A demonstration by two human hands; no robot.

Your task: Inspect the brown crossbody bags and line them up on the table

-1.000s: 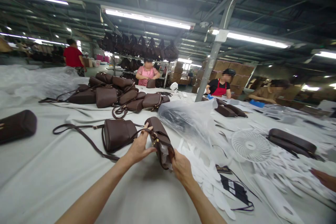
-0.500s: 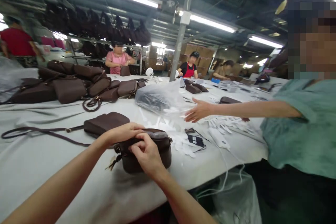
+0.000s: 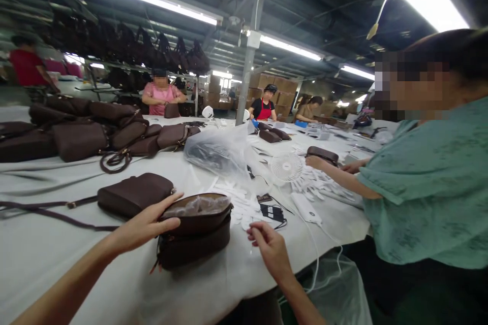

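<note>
Fingers of my left hand [image 3: 147,223] are spread wide, touching the left end of the open brown bag [image 3: 196,241] at lower centre of the frame. Just right of it, I see my right hand [image 3: 272,251] half curled, seemingly holding nothing. Another brown bag [image 3: 133,195] lies left of centre, a bag heap [image 3: 80,141] farther up the left side, a white fan [image 3: 286,168] right of centre.

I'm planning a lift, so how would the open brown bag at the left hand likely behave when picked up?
The open brown bag probably holds its shape, since its sides stand without visible sagging. It may be light for its size, as crumpled translucent wrapping shows in its mouth.
</note>
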